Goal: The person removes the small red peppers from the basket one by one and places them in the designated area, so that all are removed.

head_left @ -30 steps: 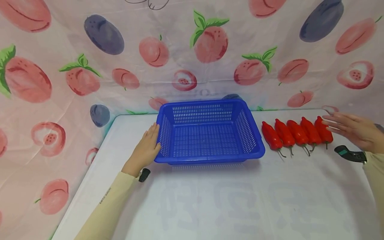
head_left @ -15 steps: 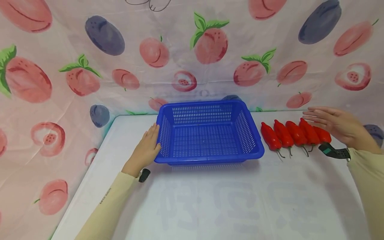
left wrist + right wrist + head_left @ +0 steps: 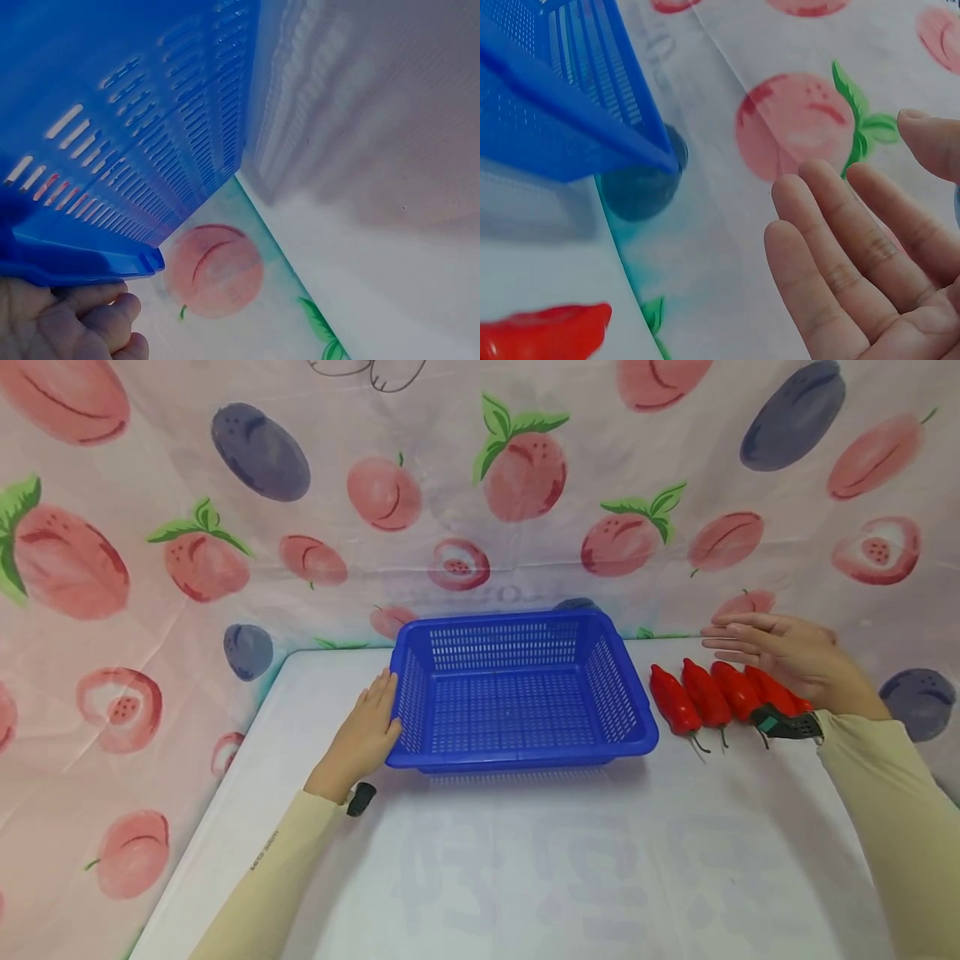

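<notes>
A blue plastic basket (image 3: 517,758) with slotted walls stands on the white table. My left hand (image 3: 362,733) rests against its left rim, fingers extended; in the left wrist view the fingers (image 3: 101,319) lie along the rim's edge. Several red peppers (image 3: 675,702) with thin stems lie in a row right of the basket. Over the right end of that row hovers my right hand (image 3: 787,656), holding nothing, its fingers stretched toward the left. It partly covers the rightmost peppers. In the right wrist view the fingers (image 3: 847,255) are spread and one pepper (image 3: 547,330) shows at lower left.
A fruit-print cloth (image 3: 315,460) hangs behind and to the left of the table (image 3: 510,868). The basket's far rim stands close to that cloth. A dark wrist strap (image 3: 783,724) on the right arm overlaps the peppers in the head view.
My right hand has moved left from beyond the row's right end to over the rightmost peppers. The left hand, basket and peppers have stayed in place.
</notes>
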The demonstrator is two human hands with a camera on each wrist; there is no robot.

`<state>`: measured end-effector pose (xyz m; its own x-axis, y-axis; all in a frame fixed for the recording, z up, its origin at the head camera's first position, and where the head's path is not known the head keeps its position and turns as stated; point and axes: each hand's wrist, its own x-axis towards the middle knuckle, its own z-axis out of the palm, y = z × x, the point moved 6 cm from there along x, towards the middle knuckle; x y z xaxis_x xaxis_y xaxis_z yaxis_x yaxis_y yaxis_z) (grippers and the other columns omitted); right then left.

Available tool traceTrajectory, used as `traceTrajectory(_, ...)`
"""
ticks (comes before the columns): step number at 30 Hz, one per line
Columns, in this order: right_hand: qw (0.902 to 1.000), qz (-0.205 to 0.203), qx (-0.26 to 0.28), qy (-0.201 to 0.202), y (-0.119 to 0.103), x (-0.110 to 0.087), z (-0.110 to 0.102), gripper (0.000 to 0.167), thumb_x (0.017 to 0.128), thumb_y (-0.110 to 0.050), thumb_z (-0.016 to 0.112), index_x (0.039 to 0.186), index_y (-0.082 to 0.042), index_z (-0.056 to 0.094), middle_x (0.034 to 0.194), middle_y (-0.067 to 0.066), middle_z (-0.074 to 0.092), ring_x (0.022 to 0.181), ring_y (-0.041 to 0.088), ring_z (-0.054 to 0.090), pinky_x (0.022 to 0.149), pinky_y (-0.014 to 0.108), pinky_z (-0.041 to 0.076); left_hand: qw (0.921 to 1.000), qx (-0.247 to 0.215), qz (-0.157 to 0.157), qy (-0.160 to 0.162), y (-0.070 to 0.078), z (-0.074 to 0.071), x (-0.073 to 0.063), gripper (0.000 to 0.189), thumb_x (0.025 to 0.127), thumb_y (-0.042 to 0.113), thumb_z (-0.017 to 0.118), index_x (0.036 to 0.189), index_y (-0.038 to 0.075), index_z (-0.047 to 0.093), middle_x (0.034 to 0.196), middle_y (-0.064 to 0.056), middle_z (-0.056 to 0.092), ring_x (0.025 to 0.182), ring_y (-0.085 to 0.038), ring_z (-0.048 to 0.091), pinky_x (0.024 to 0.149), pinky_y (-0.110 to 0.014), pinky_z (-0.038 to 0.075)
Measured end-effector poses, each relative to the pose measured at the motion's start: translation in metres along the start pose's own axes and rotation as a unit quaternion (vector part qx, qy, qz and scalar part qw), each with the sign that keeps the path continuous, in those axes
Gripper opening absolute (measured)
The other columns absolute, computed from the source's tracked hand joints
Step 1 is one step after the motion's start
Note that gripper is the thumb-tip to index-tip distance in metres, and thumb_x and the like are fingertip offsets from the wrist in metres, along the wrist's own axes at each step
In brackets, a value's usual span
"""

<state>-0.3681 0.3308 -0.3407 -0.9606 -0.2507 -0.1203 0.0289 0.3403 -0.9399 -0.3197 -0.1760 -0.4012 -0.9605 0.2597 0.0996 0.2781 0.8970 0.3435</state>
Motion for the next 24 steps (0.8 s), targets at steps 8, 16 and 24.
traceTrajectory(8,0.9962,-0.025,0.081,-0.016,-0.018,0.009,0.026,0.028,0.097,-0.023,0.049,0.12,-0.03,0.063,0.106,-0.018,0.068,0.098,-0.001,0.065,0.077,0.016,0.054,1.0,0.003,-0.004,-0.001,-0.002,0.0,0.0,0.066,0.094,0.017,0.037,0.15,-0.003,0.007,0.158,-0.02,0.005,0.147,-0.033,0.006,0.12,-0.048,0.009)
traceTrajectory(16,0.9961,-0.041,0.075,-0.023,-0.034,0.022,0.049,0.033,0.095,-0.026,0.052,0.127,-0.022,0.059,0.109,-0.018,0.067,0.101,0.001,0.064,0.081,0.017,0.054,0.9999,0.007,-0.012,-0.01,-0.007,-0.003,0.001,0.067,0.095,0.019,0.038,0.15,-0.001,0.006,0.158,-0.019,0.005,0.147,-0.033,0.005,0.12,-0.049,0.009)
traceTrajectory(24,0.9937,-0.047,0.094,-0.038,-0.045,0.031,0.075,0.036,0.094,-0.025,0.054,0.128,-0.012,0.057,0.11,-0.013,0.067,0.102,0.004,0.065,0.082,0.018,0.054,0.9989,0.01,-0.007,-0.046,-0.006,-0.005,0.006,0.069,0.094,0.021,0.04,0.15,-0.002,0.006,0.158,-0.02,0.004,0.147,-0.034,0.003,0.12,-0.048,0.006)
